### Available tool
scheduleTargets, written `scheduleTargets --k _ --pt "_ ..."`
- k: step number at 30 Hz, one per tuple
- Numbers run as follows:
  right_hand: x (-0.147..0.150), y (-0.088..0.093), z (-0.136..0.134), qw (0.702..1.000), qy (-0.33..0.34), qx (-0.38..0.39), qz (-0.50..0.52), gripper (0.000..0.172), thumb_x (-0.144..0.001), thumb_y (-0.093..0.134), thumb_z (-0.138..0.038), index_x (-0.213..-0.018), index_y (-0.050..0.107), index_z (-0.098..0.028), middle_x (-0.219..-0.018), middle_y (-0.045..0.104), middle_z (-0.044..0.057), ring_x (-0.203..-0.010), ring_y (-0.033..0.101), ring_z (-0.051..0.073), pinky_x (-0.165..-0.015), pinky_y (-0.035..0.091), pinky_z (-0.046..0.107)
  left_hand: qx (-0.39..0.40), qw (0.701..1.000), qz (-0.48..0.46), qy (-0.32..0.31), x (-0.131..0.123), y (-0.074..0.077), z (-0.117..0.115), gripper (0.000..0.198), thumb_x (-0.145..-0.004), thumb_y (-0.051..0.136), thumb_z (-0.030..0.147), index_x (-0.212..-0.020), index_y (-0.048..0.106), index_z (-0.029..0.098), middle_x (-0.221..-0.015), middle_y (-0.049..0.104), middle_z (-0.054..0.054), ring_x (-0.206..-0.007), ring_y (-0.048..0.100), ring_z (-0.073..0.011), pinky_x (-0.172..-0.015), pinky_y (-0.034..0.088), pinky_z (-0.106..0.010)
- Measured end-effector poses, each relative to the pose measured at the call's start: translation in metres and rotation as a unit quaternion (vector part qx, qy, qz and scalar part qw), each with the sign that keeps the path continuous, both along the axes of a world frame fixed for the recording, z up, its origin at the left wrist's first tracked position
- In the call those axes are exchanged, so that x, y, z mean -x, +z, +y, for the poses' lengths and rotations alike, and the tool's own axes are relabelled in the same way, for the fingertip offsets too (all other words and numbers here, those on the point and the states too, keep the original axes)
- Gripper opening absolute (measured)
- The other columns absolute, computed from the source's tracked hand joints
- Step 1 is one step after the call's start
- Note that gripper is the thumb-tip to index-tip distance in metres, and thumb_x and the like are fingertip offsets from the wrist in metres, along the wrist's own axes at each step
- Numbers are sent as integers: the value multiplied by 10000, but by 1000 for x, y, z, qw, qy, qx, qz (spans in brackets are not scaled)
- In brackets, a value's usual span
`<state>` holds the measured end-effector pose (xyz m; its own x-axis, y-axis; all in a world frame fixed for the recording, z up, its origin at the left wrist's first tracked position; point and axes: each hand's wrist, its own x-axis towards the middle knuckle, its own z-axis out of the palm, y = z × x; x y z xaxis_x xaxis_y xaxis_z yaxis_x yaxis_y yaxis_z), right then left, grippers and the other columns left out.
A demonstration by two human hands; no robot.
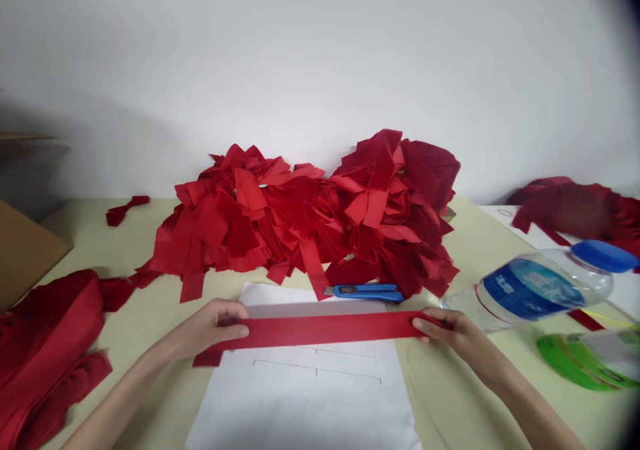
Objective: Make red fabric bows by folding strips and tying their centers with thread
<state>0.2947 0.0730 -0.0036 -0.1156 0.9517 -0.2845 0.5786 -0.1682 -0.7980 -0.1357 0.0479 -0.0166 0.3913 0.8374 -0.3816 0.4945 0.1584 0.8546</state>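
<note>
A red fabric strip (325, 330) is stretched flat across a white paper sheet (310, 397) with drawn lines. My left hand (210, 327) pinches the strip's left end, fingers closed over it. My right hand (450, 333) grips the right end the same way. A short tail of the strip hangs below my left hand. Just behind the strip lies a blue utility knife (367, 292).
A big heap of cut red strips (310, 217) fills the table's back. Folded red fabric (45, 343) lies at the left, more red fabric (575, 207) at far right. A tipped water bottle (535, 287), a green tape roll (580, 363) and a cardboard box (23, 250) border the space.
</note>
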Motion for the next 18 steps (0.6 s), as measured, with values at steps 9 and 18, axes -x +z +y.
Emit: scheduleTargets --k 9,18 --pt "-20 1 6 991 -78 32 102 325 -676 704 -479 -728 663 -160 -714 624 35 -699 564 179 -628 471 268 -2 998 -41 37 -13 -2 -7 214 -766 614 366 -687 600 167 -650 520 24 -588 479 -117 -544 360 -224" --pt "-6 16 -23 945 -288 -120 99 217 -693 708 -377 -788 654 -189 -794 660 109 -663 601 204 -528 484 284 23 988 -69 140 22 -1 -2 200 -680 712 376 -702 671 181 -630 615 13 -586 557 -135 -539 409 -221"
